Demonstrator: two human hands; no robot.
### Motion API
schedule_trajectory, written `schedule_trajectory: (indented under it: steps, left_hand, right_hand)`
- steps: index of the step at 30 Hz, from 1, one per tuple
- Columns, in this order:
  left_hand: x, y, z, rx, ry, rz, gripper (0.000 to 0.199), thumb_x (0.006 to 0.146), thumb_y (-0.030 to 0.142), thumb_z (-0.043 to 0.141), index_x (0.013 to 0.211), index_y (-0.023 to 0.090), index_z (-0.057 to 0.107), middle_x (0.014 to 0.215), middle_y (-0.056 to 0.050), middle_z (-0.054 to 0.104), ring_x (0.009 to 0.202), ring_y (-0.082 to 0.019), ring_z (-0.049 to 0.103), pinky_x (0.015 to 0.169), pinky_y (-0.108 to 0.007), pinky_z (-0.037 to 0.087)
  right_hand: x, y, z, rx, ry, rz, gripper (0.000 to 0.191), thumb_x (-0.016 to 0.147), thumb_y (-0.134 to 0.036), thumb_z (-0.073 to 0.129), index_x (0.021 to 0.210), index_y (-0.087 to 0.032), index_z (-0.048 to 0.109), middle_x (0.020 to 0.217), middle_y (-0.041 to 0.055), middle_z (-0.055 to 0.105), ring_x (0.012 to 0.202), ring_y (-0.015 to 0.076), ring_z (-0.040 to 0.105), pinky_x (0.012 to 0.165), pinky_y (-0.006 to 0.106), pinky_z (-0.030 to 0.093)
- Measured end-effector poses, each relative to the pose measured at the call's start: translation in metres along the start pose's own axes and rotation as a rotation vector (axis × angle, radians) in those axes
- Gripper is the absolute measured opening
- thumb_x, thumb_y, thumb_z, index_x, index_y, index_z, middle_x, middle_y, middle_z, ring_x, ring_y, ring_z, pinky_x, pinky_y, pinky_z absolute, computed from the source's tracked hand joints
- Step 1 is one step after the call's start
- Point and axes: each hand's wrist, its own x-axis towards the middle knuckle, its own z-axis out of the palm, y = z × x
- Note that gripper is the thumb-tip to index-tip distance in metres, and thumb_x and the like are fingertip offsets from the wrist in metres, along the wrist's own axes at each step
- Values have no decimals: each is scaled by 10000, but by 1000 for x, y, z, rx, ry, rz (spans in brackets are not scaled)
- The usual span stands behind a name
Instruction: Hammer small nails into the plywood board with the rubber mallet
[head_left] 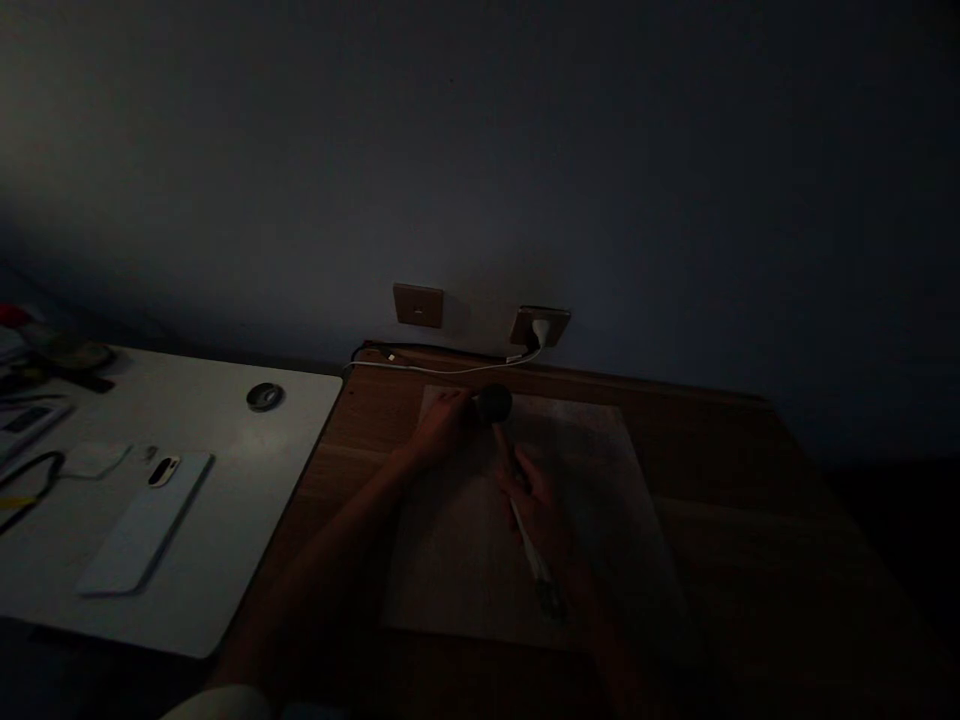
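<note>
My right hand is wrapped round the handle of a mallet with a dark, round head. Below the fist, the pale lower handle slants down to the right. At the upper left of a flat board, my left hand is closed, its fingertips right beside the mallet head. What those fingers pinch, if anything, is lost in the dark. The board lies on a brown wooden table, with both hands over it.
A white table adjoins on the left, bearing a phone, a tape roll and clutter at its far left. Behind the wooden table, a white plug sits in a wall socket, its cable running along the back edge.
</note>
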Motion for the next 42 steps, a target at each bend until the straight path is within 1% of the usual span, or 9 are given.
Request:
schedule_trajectory:
  steps: [7, 15, 22, 24, 26, 28, 31, 37, 42]
  left_hand:
    - [0, -4, 1, -16, 25, -16, 561, 799, 69, 656, 1346, 182, 600, 1251, -117, 704, 1153, -280, 661, 1019, -394, 513]
    - [-1, -3, 3, 28, 20, -4, 589, 808, 60, 649, 1382, 171, 579, 1211, -122, 716, 1134, -282, 663, 1014, -409, 515]
    - [-16, -3, -10, 16, 84, 83, 411, 853, 145, 639, 1261, 171, 599, 1255, -132, 643, 1187, -273, 605, 1012, -416, 511]
    - [-30, 5, -20, 63, 35, 116, 354, 850, 169, 652, 1202, 181, 621, 1227, -127, 625, 1144, -262, 606, 987, -402, 516]
    - [-45, 16, -29, 105, -95, 189, 306, 855, 198, 674, 1159, 198, 639, 1206, -115, 624, 1099, -249, 610, 967, -380, 515]
    - [-57, 26, -33, 159, -215, 279, 232, 899, 215, 654, 1130, 205, 652, 1208, -110, 633, 1097, -245, 604, 969, -371, 499]
    - [-65, 36, -30, 252, -266, 346, 137, 984, 206, 564, 1076, 186, 665, 1187, -114, 654, 1087, -240, 597, 951, -357, 480]
    - [-52, 26, -29, 342, -232, 291, 147, 1000, 160, 519, 1075, 170, 646, 1011, -100, 685, 967, -236, 610, 894, -360, 464]
    - [-30, 8, -40, 390, -150, 176, 217, 975, 146, 538, 1148, 156, 669, 1036, -127, 689, 958, -265, 616, 896, -395, 474]
  right_hand:
    - [0, 5, 3, 4, -24, 10, 502, 899, -558, 565, 1249, -197, 552, 476, -119, 449, 344, 99, 382, 308, 182, 317]
    - [-1, 2, 3, -20, -10, 5, 433, 898, -553, 561, 1154, -205, 572, 485, -113, 459, 352, 95, 400, 316, 180, 327]
    - [-4, -3, 2, -12, 2, 44, 548, 876, -564, 589, 1261, -176, 565, 504, -102, 466, 381, 102, 404, 326, 191, 347]
    - [-5, -3, 1, 7, 16, 77, 659, 850, -577, 600, 1334, -136, 530, 484, -107, 461, 370, 105, 391, 321, 199, 345]
    - [-6, -1, 1, 41, 35, 103, 756, 832, -590, 606, 1403, -111, 479, 457, -116, 453, 350, 108, 374, 314, 204, 332]
    - [-8, 0, 0, 68, 47, 104, 753, 831, -594, 613, 1405, -123, 483, 449, -120, 451, 340, 104, 362, 312, 201, 321]
    - [-11, -1, -2, 87, 86, 80, 661, 829, -588, 634, 1319, -152, 550, 461, -118, 455, 343, 92, 353, 318, 190, 314]
    - [-16, -5, -11, 127, 109, 74, 627, 826, -578, 649, 1301, -179, 558, 495, -116, 454, 361, 94, 374, 308, 183, 302]
    - [-19, -5, -16, 117, 146, 105, 563, 810, -565, 660, 1220, -188, 583, 571, -95, 486, 401, 91, 424, 324, 179, 327]
